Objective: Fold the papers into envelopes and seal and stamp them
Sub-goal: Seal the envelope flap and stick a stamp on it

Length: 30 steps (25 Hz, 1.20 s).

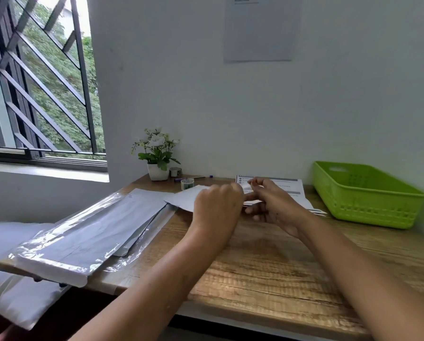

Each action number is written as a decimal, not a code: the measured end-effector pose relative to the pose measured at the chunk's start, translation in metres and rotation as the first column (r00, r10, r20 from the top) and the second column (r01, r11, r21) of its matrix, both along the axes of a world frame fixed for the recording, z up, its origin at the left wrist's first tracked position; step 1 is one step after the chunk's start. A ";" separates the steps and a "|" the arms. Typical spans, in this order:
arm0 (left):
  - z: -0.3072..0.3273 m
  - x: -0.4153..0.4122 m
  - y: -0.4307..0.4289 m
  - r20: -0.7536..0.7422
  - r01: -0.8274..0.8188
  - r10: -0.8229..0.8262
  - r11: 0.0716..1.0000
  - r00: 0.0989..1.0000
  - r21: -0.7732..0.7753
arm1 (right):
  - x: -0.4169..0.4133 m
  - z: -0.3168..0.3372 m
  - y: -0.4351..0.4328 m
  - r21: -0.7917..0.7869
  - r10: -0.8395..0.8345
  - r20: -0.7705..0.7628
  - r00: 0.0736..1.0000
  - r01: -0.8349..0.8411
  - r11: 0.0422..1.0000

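The wooden desk [267, 262] stretches under both forearms, and the two hands meet over its far half, close together.

To the left of the left hand lies a large pack of paper [88, 232] in clear wrap, its near end hanging over the desk edge. Well to the right of the right hand stands a green basket [368, 207], against the wall. Just behind and under the right hand lie printed sheets [294, 190], partly covered by its fingers.

The white sheet [184, 198], the task's paper, sits between the pack and the hands, one corner pointing left and the rest running under the left hand.

The left hand [216, 207] shows its back to the camera. Its fingers are curled down over the sheet's right part and grip it.

The right hand [272, 205] is turned palm-left, fingers half bent and spread. Its thumb is raised and its index finger reaches toward the left hand's knuckles. A pale paper edge shows between its fingers, but motion blur hides whether it pinches that edge or merely touches it.

Beyond the left hand, at the wall, stands a potted plant [156, 156]. Nearer the hands sit a tape roll [187, 184], a second roll [175, 171] beside the pot, and a pen [188, 178] lying between them.
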<state>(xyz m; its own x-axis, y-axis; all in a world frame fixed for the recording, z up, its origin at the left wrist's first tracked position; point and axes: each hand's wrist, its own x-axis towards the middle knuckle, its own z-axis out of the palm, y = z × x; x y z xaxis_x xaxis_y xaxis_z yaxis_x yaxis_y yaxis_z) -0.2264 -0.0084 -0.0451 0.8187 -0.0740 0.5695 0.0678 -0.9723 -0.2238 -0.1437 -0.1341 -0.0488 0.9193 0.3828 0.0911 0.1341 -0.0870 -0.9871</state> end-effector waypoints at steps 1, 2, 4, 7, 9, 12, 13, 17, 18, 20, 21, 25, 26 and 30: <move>0.012 -0.003 0.006 0.082 -0.009 0.009 1.000 0.997 0.001 | 0.001 0.000 -0.001 0.039 -0.001 0.006 1.000 0.001 0.999; 0.026 -0.008 0.013 0.163 -0.014 0.021 0.999 0.986 -0.044 | 0.003 -0.001 -0.001 0.057 -0.009 0.011 1.000 0.008 0.998; 0.057 -0.018 0.030 0.459 0.031 0.074 0.976 0.886 -0.216 | 0.008 -0.004 -0.001 0.070 -0.055 0.025 0.998 0.053 0.996; 0.093 -0.025 0.056 0.639 0.360 0.030 0.805 0.769 -0.472 | 0.013 -0.004 -0.008 0.120 -0.094 0.090 0.992 0.083 0.989; 0.089 -0.004 0.088 0.587 0.439 0.037 0.626 0.809 -0.644 | 0.015 -0.001 -0.018 0.189 -0.098 0.071 0.993 0.083 0.979; 0.062 0.027 0.118 0.530 0.522 0.006 0.164 0.848 -0.837 | 0.014 0.007 -0.033 0.298 -0.078 -0.021 0.997 0.081 0.951; 0.050 0.034 0.122 0.481 0.480 0.008 0.052 0.877 -0.876 | 0.014 0.009 -0.037 0.284 -0.081 -0.025 0.996 0.085 0.955; 0.021 0.036 0.128 0.161 0.155 -0.052 -0.103 0.986 -0.983 | 0.018 0.010 -0.049 0.032 -0.066 -0.054 0.996 0.068 0.997; 0.019 0.035 0.129 0.104 0.094 -0.079 -0.122 0.991 -0.988 | 0.018 0.009 -0.053 -0.034 -0.046 -0.096 0.994 0.042 0.999; 0.017 0.037 0.135 0.000 -0.010 -0.106 -0.092 0.994 -0.996 | 0.018 0.009 -0.061 -0.139 -0.016 -0.172 0.985 -0.009 0.990; 0.017 0.039 0.138 -0.058 -0.065 -0.112 -0.059 0.992 -0.996 | 0.019 0.009 -0.064 -0.173 -0.015 -0.194 0.981 -0.019 0.985; 0.012 0.051 0.146 -0.309 -0.293 -0.133 0.130 0.942 -0.947 | 0.016 0.009 -0.066 -0.300 -0.025 -0.226 0.974 -0.045 0.953; 0.011 0.053 0.148 -0.351 -0.325 -0.157 0.170 0.923 -0.930 | 0.015 0.009 -0.064 -0.345 -0.032 -0.225 0.974 -0.049 0.937; 0.008 0.057 0.155 -0.509 -0.428 -0.281 0.303 0.813 -0.851 | 0.010 0.009 -0.059 -0.591 -0.041 -0.160 0.986 -0.062 0.804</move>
